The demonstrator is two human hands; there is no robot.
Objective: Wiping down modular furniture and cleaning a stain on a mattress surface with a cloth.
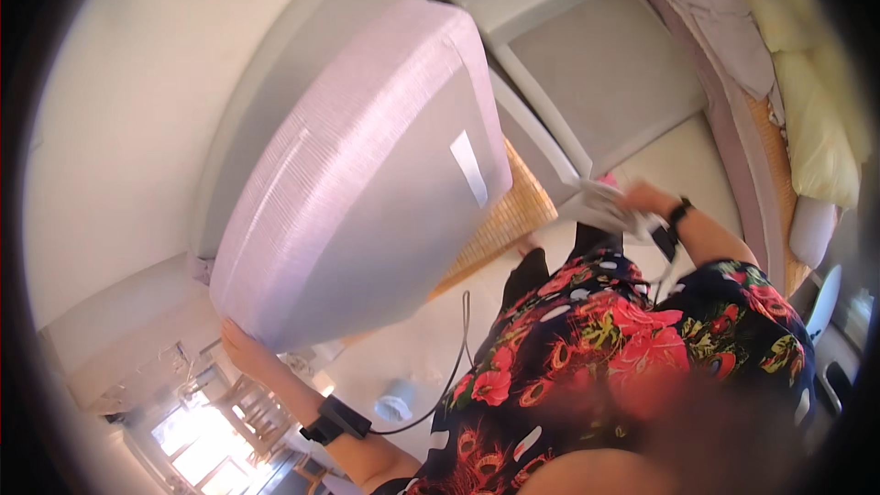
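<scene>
A large cushion with ribbed lilac fabric edging and a smooth grey face (385, 220) stands tilted up against the grey sofa back. My left hand (240, 350) touches its lower left corner; the fingers are partly hidden there. At the right, my right hand (643, 198) is blurred, with a light grey cloth-like item (601, 203) at its fingers. That item is also blurred, so its kind is unclear. A woven bamboo mat (509, 210) shows beneath and behind the cushion. A white label or patch (469, 168) lies on the cushion's grey face.
A grey sofa section (605, 69) stands behind. At the right, a long lilac-edged seat (729, 144) bears crumpled lilac cloth (722, 20) and pale yellow bundles (821, 117). A light blue bin (394, 400) stands on the floor. A black cable (450, 385) hangs by my left wrist.
</scene>
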